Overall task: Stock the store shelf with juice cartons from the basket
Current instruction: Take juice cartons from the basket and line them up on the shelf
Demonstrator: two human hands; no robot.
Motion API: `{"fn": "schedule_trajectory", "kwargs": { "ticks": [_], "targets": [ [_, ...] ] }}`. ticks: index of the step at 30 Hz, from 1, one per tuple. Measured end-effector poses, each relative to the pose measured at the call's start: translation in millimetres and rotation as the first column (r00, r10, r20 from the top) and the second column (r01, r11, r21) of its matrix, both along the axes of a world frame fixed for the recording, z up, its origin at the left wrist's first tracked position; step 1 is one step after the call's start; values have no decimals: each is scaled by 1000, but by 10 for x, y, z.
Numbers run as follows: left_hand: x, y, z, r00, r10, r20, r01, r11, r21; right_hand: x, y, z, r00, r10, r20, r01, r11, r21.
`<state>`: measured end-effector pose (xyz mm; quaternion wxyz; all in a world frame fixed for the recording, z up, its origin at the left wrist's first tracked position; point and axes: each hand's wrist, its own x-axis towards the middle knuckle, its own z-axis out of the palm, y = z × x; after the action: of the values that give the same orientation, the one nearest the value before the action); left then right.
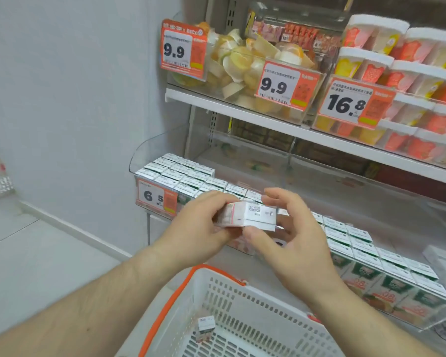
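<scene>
A white juice carton (252, 215) lies on its side between both hands, in front of the lower shelf. My left hand (204, 228) grips its left end with curled fingers. My right hand (291, 238) pinches its right end, thumb below and fingers above. Rows of upright juice cartons (186, 176) fill the lower shelf behind a clear front guard, with more cartons (371, 256) running to the right. Below my arms sits the white basket (245, 313) with an orange handle. One small carton (205, 328) stands on its floor.
A price tag reading 6.5 (156, 197) hangs on the lower shelf's front. The upper shelf (242, 109) carries clear bins of fruit cups and white-lidded tubs with 9.9 and 16.8 tags. A pale wall and tiled floor lie to the left.
</scene>
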<state>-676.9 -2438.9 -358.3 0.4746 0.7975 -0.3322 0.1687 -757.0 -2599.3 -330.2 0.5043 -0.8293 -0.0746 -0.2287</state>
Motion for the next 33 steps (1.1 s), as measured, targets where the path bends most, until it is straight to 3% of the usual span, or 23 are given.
{"fn": "schedule_trajectory", "kwargs": {
  "ticks": [3, 6, 8, 12, 16, 19, 22, 25, 28, 33],
  "targets": [
    [89, 74, 33, 997, 63, 47, -63, 998, 15, 169, 182, 99, 992, -119, 48, 121, 992, -40],
    [176, 122, 85, 988, 134, -76, -142, 985, -103, 427, 261, 267, 973, -207, -107, 225, 953, 201],
    [244, 175, 125, 966, 166, -198, -200, 966, -165, 642, 223, 416, 934, -209, -289, 317, 857, 406],
    [435, 268, 47, 924, 370, -98, -365, 929, 70, 1114, 110, 599, 871, -216, -442, 432, 766, 477],
    [535, 235, -56, 885, 449, -119, -416, 880, 229, 1587, 89, 537, 826, -371, -425, 516, 803, 300],
    [603, 193, -134, 884, 446, -141, -404, 880, 249, 1896, 99, 422, 803, -524, -283, 547, 837, 0],
    [638, 151, -192, 892, 426, -153, -370, 881, 295, 2159, 127, 306, 793, -562, -235, 489, 818, -303],
    [657, 129, -205, 898, 414, -151, -342, 871, 353, 2385, 157, 198, 777, -542, -322, 370, 806, -463],
    [672, 133, -221, 896, 415, -158, -345, 875, 341, 2529, 213, 116, 742, -503, -443, 242, 817, -524],
    [670, 117, -226, 885, 438, -155, -371, 867, 331, 2657, 260, 71, 651, -372, -662, 75, 899, -432]
  ]
}}
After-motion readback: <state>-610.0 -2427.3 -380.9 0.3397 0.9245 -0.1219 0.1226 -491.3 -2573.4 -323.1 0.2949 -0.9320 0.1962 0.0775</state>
